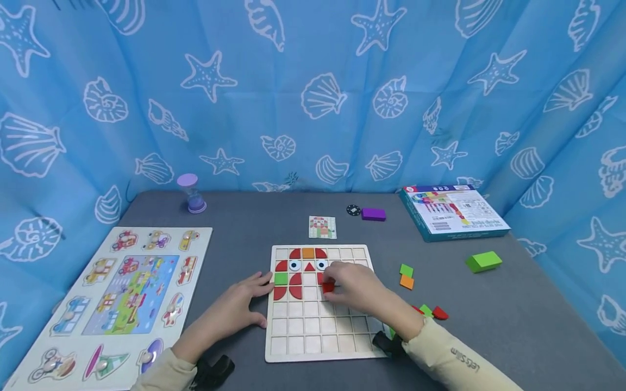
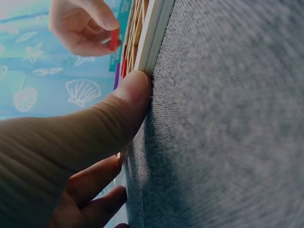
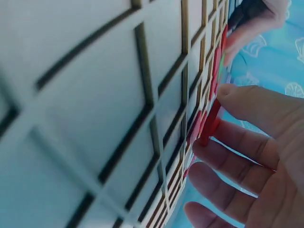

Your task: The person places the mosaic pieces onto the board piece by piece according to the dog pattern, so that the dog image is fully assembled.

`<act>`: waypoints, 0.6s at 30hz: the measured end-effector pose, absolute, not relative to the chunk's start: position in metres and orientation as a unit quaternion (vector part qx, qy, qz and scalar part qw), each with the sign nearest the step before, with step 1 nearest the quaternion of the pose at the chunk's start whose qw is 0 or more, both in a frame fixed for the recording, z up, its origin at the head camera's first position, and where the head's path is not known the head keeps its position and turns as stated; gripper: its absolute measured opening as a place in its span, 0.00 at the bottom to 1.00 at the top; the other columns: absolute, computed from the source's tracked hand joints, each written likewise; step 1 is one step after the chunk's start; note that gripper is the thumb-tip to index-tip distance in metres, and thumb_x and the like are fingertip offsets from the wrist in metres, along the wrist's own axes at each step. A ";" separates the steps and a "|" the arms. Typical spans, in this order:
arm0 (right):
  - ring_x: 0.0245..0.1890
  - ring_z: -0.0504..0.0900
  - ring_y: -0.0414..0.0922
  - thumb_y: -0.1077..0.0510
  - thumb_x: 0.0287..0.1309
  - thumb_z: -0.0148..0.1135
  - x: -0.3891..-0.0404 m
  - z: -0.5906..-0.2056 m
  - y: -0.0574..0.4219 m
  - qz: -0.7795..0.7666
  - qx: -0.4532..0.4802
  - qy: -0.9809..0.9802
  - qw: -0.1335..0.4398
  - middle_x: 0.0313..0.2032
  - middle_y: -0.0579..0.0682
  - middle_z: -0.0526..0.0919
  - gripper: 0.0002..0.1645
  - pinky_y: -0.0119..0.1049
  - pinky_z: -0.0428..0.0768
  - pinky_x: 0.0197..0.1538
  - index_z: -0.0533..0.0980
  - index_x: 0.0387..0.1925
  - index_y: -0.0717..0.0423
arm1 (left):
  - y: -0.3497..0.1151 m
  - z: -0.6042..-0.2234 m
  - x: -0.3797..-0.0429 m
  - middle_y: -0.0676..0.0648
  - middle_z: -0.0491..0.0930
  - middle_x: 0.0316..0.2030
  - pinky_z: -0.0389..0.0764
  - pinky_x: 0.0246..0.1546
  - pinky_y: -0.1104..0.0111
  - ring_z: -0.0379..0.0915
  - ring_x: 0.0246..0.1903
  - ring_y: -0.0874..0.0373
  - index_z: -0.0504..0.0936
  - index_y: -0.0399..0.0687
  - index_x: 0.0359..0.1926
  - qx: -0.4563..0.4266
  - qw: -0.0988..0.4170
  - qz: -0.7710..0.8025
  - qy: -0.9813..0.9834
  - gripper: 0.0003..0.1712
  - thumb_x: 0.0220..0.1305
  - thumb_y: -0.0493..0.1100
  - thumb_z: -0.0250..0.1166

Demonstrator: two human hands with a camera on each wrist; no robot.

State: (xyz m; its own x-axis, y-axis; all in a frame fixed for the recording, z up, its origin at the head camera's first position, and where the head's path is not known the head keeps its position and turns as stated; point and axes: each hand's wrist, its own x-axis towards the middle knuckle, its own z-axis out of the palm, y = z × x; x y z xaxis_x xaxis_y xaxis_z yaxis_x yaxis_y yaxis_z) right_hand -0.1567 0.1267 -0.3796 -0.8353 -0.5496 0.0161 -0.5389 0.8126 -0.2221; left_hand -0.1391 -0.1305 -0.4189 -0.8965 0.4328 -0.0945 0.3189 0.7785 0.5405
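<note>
A pale wooden grid board (image 1: 304,326) lies in the middle of the table, its upper cells holding red quarter-round pieces, a red triangle, an orange square, a green square and two eye discs. Above the board's fourth row, my right hand (image 1: 354,285) pinches a red piece (image 3: 209,124) between thumb and fingertips; the fingers hide part of its outline. My left hand (image 1: 235,304) rests at the board's left side with fingers loosely extended. In the left wrist view its thumb (image 2: 135,88) touches the board's edge.
Behind the board lies a small pattern card (image 1: 322,227). Loose pieces, including an orange square (image 1: 407,282) and a red piece (image 1: 440,313), lie to the right. A vehicle puzzle (image 1: 198,239) is at left, a flat box (image 1: 459,209) at back right, and an hourglass (image 1: 195,202) at back left.
</note>
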 end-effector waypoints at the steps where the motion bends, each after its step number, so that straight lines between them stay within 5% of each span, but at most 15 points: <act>1: 0.24 0.68 0.35 0.49 0.42 0.67 -0.157 -0.380 0.124 -0.105 -0.287 0.952 0.024 0.25 0.39 0.75 0.12 0.28 0.70 0.29 0.78 0.30 0.49 | -0.130 -0.419 -0.139 0.51 0.62 0.62 0.58 0.58 0.50 0.50 0.65 0.51 0.71 0.50 0.58 0.202 0.105 0.266 0.937 0.44 0.33 0.49 0.75; 18: 0.24 0.70 0.34 0.53 0.42 0.68 -0.155 -0.386 0.121 -0.080 -0.275 0.958 0.011 0.27 0.40 0.77 0.11 0.29 0.70 0.28 0.79 0.33 0.47 | -0.131 -0.420 -0.137 0.50 0.63 0.62 0.59 0.58 0.51 0.51 0.64 0.50 0.71 0.49 0.57 0.208 0.095 0.264 0.937 0.44 0.33 0.49 0.75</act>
